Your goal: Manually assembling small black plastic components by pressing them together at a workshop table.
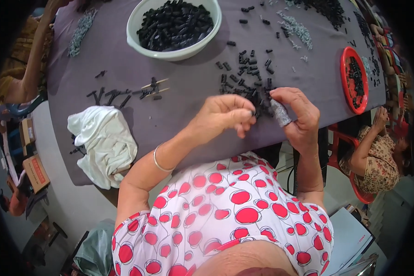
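Note:
My left hand (221, 116) is pinched over the near part of the table, with a small black piece (252, 112) showing at its fingertips. My right hand (300, 115) is curled to its right, index finger and thumb close together. A grey, sparkly wrap (280, 113) covers the right thumb. Something dark shows at the right fingertips, but I cannot tell whether it is held or lies behind them. Just beyond both hands spreads a loose pile of short black plastic parts (244, 83), partly hidden by my fingers.
A pale bowl (132, 42) full of black parts stands at the far middle. Left lie a white cloth (103, 140) and black parts with thin sticks (155, 87). A red tray (346, 87) and grey screw-like pieces (296, 30) lie right; other people sit around the grey-covered table (188, 78).

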Action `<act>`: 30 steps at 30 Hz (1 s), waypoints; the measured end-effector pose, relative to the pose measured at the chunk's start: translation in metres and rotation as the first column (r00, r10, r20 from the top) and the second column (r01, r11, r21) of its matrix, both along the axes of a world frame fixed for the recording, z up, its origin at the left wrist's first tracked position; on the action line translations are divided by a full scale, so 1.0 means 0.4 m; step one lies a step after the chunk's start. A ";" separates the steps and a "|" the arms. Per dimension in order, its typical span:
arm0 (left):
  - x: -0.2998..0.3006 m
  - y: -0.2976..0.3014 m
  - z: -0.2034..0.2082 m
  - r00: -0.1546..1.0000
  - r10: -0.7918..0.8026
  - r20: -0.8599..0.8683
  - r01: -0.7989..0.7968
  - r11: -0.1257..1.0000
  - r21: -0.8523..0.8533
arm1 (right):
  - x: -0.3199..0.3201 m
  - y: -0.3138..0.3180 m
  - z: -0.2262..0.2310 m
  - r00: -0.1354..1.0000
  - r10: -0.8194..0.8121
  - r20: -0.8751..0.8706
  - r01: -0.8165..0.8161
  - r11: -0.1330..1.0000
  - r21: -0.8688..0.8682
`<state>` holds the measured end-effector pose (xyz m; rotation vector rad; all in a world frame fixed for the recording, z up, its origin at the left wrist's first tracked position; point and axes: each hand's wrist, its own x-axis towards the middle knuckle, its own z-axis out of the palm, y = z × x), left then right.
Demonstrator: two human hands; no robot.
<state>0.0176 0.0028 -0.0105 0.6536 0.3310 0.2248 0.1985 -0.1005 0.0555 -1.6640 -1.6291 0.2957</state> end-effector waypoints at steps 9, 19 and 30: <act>-0.002 0.002 0.004 0.984 -0.179 0.020 0.178 0.983 0.036 | 0.077 0.026 -0.063 0.985 -0.167 0.046 0.172 0.974 -0.147; -0.006 0.011 0.013 0.958 -0.284 -0.039 0.285 0.957 0.048 | 0.042 0.094 -0.096 0.930 -0.130 0.344 0.181 0.976 -0.121; -0.005 0.010 0.002 0.977 -0.213 0.004 0.213 0.977 -0.023 | 0.039 0.137 -0.114 0.924 -0.092 0.370 0.160 0.975 -0.157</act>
